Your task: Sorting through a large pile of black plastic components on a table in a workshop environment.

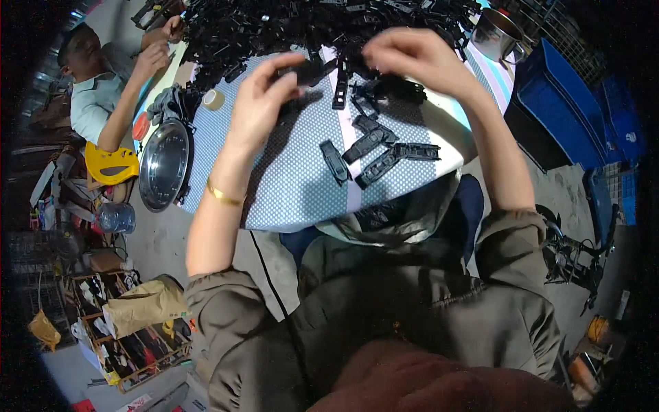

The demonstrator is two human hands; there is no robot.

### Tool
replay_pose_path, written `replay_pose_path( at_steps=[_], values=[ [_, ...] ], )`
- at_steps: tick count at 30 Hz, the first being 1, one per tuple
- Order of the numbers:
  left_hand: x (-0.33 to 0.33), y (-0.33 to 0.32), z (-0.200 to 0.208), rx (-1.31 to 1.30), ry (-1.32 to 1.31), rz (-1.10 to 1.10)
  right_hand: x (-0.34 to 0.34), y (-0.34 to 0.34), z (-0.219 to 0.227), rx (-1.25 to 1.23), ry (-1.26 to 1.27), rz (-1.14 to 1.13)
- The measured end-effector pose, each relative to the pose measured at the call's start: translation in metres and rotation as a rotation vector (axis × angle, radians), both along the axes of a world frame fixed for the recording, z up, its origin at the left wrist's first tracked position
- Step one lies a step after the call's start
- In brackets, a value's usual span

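My left hand [259, 99] is over the left half of the cloth-covered table, its thumb and fingers curled around a dark, blurred black plastic part [312, 73]. Opposite it, at the edge of a large heap, my right hand [412, 60] has its fingers drawn together; whatever they hold is hidden. Between the hands stands a slim black piece [340, 88]. Closer to me, several long black plastic housings lie loose, among them one on the left [335, 163] and one on the right [417, 152].
The black parts heap [274, 27] covers the table's far side. A tape roll [213, 100] and a steel bowl [165, 165] sit at the left, near a yellow stool [110, 163] and another person [103, 96]. A metal mug [495, 36] and blue crates [559, 103] are at the right.
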State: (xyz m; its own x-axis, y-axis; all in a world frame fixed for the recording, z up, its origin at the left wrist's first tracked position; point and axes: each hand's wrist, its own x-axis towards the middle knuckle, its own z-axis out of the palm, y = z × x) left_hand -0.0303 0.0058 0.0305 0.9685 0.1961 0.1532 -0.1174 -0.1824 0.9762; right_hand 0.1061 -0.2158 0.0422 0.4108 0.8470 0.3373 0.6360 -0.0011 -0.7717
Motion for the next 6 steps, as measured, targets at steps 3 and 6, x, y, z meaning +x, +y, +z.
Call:
replay_pose_path(
  at_steps=[3, 6],
  values=[
    [-0.044, -0.013, -0.018, 0.279, -0.016, -0.063, -0.052, -0.032, -0.014, -0.072, -0.251, 0.033],
    [-0.07, -0.039, -0.031, 0.458, 0.012, -0.096, -0.081, -0.043, -0.044, -0.106, -0.433, -0.047]
  ],
)
